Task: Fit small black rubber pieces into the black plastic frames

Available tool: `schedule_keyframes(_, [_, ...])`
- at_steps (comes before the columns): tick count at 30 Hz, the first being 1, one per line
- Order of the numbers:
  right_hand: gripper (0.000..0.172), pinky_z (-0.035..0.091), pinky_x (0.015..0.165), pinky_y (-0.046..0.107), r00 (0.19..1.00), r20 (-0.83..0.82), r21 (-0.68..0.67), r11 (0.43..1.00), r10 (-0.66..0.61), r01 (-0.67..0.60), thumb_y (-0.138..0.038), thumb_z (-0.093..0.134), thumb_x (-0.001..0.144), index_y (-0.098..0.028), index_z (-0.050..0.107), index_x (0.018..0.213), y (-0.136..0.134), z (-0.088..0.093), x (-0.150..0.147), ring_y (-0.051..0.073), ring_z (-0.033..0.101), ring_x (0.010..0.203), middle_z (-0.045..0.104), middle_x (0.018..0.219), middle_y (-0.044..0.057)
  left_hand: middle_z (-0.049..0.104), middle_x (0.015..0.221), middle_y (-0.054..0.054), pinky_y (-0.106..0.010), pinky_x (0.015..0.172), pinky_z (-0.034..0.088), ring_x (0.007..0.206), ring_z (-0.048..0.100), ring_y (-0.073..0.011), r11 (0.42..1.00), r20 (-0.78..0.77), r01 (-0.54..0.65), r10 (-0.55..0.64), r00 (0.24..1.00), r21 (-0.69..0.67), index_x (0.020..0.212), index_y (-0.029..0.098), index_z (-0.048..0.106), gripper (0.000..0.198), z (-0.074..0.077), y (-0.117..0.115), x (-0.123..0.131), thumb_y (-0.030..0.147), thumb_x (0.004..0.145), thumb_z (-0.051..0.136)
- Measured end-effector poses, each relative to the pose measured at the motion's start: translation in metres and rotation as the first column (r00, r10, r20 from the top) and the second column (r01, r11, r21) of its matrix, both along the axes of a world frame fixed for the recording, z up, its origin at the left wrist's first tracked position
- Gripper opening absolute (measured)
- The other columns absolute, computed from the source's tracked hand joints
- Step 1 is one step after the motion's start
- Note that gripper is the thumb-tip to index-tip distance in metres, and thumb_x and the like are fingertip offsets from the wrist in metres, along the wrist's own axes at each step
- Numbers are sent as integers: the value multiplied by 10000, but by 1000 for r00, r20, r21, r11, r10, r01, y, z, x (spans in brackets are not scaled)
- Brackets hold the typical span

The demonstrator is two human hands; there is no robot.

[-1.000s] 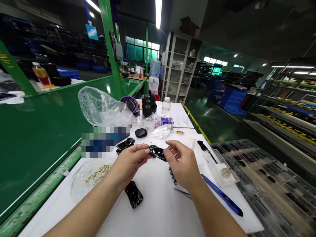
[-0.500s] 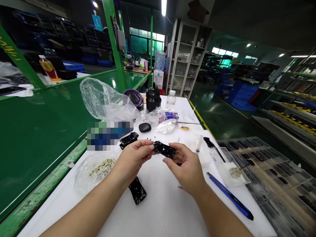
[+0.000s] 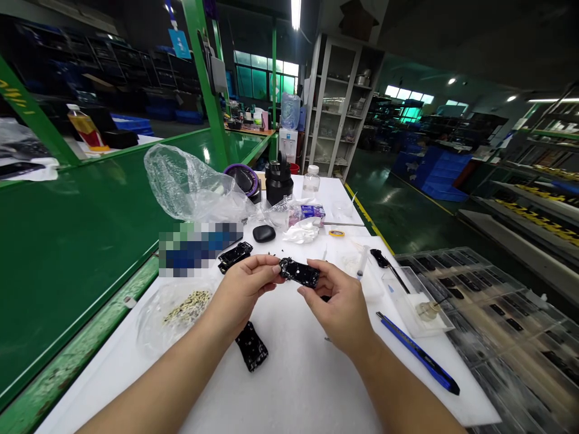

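Between my two hands, above the white table, is a glossy black plastic housing (image 3: 300, 272) with small moulded details and one pale dot. My left hand (image 3: 246, 286) pinches its left end between thumb and fingertips. At the other end, my right hand (image 3: 341, 304) grips the housing's edge with thumb and fingers. A similar black part (image 3: 252, 347) lies on the table under my left forearm. More black parts (image 3: 235, 256) are heaped just beyond my left hand. To the left, a clear bag (image 3: 151, 319) holds many tiny gold and silver pieces.
A blue utility knife (image 3: 418, 352) lies right of my right arm, near a clear tray (image 3: 436, 328) with a small bottle. A syringe (image 3: 362, 262), white tissue (image 3: 302, 231), black case (image 3: 264, 234) and black flask (image 3: 279, 181) stand or lie farther back. Plastic trays (image 3: 470, 283) sit at right.
The view has shifted slightly. Both hands keep hold of the black housing, which looks almost unmoved between them.
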State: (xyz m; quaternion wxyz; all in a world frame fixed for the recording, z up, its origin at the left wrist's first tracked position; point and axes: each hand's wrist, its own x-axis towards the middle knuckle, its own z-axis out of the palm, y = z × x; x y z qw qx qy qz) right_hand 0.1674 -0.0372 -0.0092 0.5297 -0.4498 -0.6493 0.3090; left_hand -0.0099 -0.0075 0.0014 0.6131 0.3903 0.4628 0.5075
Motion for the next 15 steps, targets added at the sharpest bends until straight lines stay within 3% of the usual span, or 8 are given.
schedule_keyframes(15, [383,601,683,277,1000,0,0,1000,-19,19,-157,701,772,-184,646,1150,0,2,2,153,676,705,718,849,26,706,735,-16,-281,731,431,716,631,-144,1000,-12,16,-16,1000,27,890,168,678,265,0,0,0,301,692,795])
